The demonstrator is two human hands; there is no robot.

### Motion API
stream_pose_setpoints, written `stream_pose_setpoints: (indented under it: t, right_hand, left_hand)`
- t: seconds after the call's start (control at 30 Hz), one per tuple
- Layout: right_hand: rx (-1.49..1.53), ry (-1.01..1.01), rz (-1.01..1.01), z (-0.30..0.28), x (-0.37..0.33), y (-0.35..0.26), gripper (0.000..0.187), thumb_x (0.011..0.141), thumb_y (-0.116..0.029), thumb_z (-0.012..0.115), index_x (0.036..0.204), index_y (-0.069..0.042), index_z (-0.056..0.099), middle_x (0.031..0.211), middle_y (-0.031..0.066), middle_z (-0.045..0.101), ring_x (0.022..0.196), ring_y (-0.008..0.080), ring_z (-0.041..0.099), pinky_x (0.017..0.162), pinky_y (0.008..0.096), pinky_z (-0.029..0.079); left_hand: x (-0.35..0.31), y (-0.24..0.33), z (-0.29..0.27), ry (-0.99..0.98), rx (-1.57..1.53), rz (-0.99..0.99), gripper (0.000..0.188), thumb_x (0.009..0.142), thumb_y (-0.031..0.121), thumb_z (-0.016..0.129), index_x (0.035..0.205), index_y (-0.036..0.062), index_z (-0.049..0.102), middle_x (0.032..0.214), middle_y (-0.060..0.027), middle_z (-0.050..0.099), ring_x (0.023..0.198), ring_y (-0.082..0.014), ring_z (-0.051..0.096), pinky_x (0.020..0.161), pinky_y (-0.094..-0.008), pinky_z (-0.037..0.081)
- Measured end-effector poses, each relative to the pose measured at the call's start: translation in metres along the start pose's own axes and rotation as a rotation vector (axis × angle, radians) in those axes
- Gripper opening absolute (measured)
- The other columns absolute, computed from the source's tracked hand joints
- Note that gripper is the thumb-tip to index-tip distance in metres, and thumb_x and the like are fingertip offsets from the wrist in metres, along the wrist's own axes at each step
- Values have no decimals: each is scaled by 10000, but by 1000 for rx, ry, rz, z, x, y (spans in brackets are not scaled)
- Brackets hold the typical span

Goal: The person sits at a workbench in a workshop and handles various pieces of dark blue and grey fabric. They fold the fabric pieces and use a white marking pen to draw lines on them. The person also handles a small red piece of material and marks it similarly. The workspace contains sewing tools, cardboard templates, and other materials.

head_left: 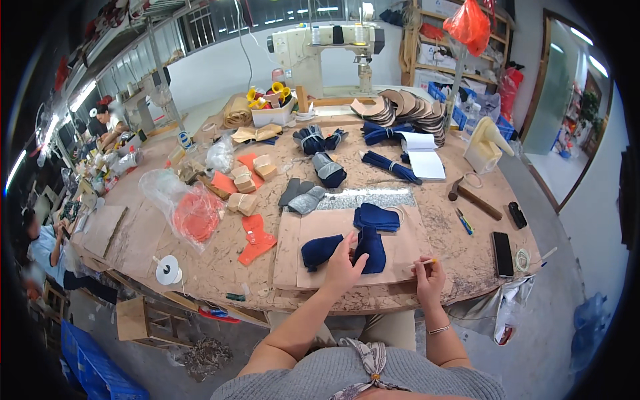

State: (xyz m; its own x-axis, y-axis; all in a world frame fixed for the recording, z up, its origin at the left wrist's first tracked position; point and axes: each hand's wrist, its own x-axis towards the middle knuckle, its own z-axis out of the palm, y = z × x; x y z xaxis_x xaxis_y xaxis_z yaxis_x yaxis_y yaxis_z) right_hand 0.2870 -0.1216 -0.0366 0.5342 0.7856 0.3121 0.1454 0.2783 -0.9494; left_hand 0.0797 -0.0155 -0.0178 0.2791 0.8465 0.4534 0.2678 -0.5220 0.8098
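Observation:
My left hand (342, 268) lies with fingers stretched out and thumb apart, between two navy fabric pieces. The thumb touches the left edge of the right-hand navy piece (373, 252), while the fingers point toward the left-hand navy piece (320, 251). Just beyond them sits a small stack of navy pieces (377, 217). All these rest on a pale board (407, 250). To the right, my right hand (430, 279) is closed around a slim pen-like stick (421, 265) with an orange-yellow end; its pale tip points left toward the fabric.
Orange cut pieces (257, 240) and a plastic bag (193, 213) lie left. Tied navy bundles (390, 167) and an open notebook (423, 157) are farther back. A hammer (477, 200), phone (503, 253) and thread spool (169, 270) lie around. A sewing machine (327, 57) stands behind.

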Motion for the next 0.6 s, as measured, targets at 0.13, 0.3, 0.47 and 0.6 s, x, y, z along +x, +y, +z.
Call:
stream_pose_setpoints:
  t: [0.13,0.3,0.47,0.6]
  right_hand:
    - [-149,-39,-80,-2,1,0,330,909,-21,608,1224,13,517,816,21,599,655,66,562,608,218,480]
    - [12,-144,-17,22,-21,-27,660,883,14,607,1459,4,285,776,29,588,612,75,551,560,231,466]
    - [-198,-244,-453,29,-38,-16,766,875,11,615,1488,26,157,778,77,634,633,106,592,591,240,491]
    - [-82,-229,-272,31,-66,-25,800,876,2,623,1492,28,112,809,94,651,660,112,608,620,239,503]
  left_hand:
    - [2,8,-1,92,181,198,511,810,94,704,1272,3,506,1240,-157,563,977,-313,613,873,-378,492]
    - [-10,16,-6,83,85,524,346,801,17,677,1134,18,582,1139,-139,613,974,-327,613,885,-390,483]
    - [-76,49,1,-147,-192,201,272,846,15,661,1112,9,603,1014,-143,647,853,-224,650,730,-320,522]
    - [-109,47,4,-236,-304,7,219,884,67,645,1090,-4,628,921,-133,659,775,-166,647,677,-287,513]
